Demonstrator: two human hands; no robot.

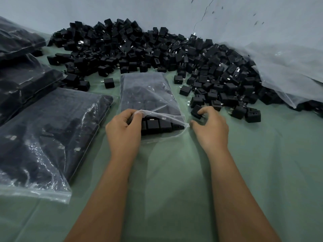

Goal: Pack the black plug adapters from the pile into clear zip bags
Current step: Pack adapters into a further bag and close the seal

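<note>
a clear zip bag [148,95] lies flat on the green surface [262,163], its mouth toward the person and rows of black adapters inside. the left hand [122,130] pinches the upper lip of that mouth and lifts it, fingers curled round the plastic. just right of the bag, the right hand [211,126] reaches for a loose adapter [196,110]; its fingers are spread and seem to touch it, though the grip is unclear. beyond the bag sprawls the pile of adapters [157,49]. left of the bag lies a filled bag [52,133].
</note>
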